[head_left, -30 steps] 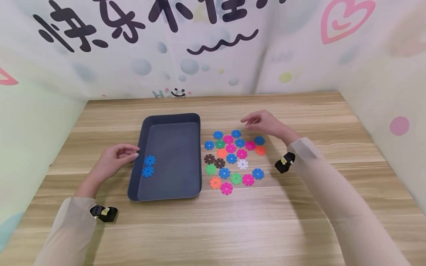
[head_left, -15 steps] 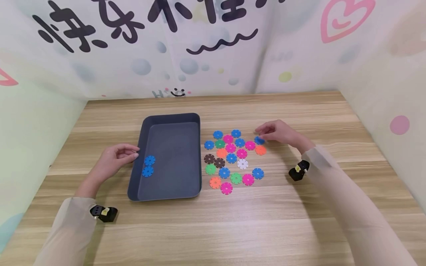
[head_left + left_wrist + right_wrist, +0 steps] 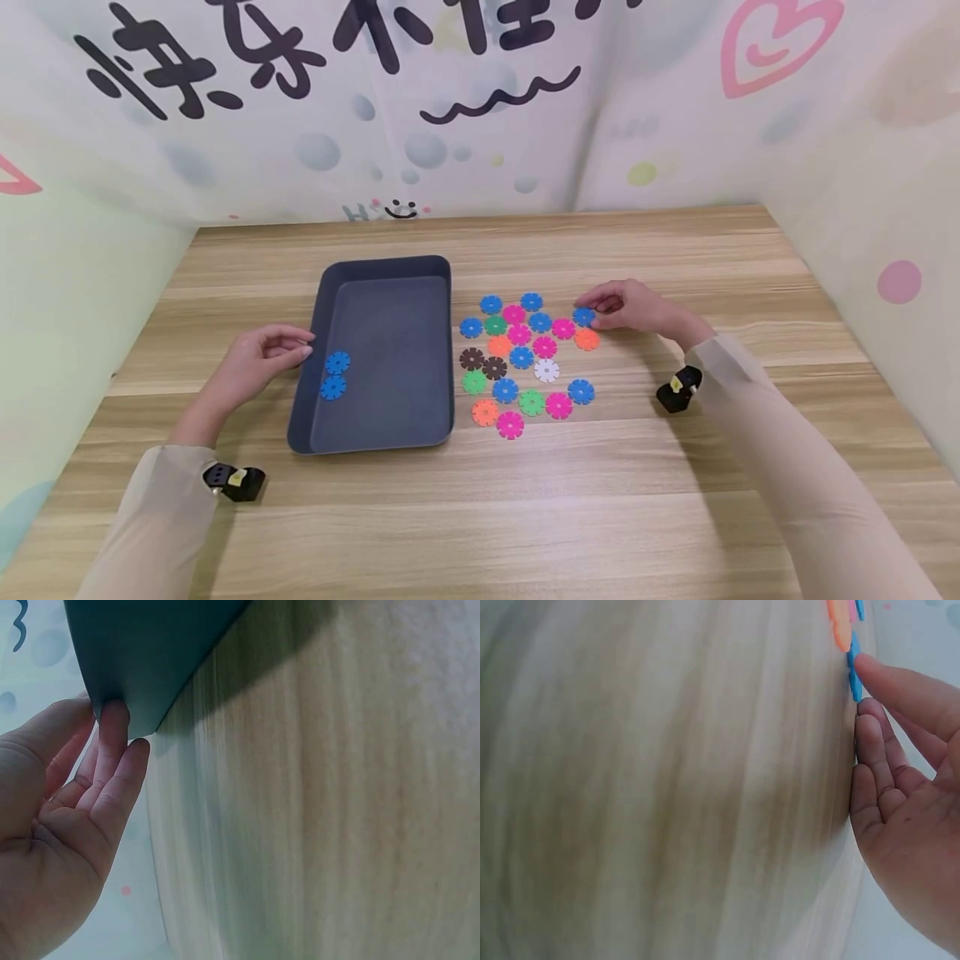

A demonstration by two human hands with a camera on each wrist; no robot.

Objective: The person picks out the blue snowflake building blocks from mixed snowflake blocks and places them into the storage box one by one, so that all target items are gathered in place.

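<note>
My left hand [image 3: 258, 362] is at the left rim of a dark grey rectangular tray [image 3: 390, 358]. In the left wrist view the thumb and fingers pinch the tray's wall [image 3: 142, 660]. Two blue notched plastic discs [image 3: 335, 375] lie inside, by its left wall. To the right of the tray my right hand [image 3: 633, 307] holds another blue notched disc [image 3: 583, 317] by its edge, between thumb and forefinger. This disc looks level with the table top; the right wrist view shows the thumb against the blue disc [image 3: 855, 671]. An orange disc [image 3: 587, 339] lies just in front of it.
Several flat discs lie spread on the wooden table [image 3: 525, 517], among them pink [image 3: 511, 425], green [image 3: 532, 403], dark brown [image 3: 472, 359] and a white one [image 3: 546, 371]. A printed cloth wall [image 3: 480, 150] rises behind the table.
My right hand has moved right and toward me, from beyond the discs down to the blue disc at the right. My left hand and the tray have stayed in place.
</note>
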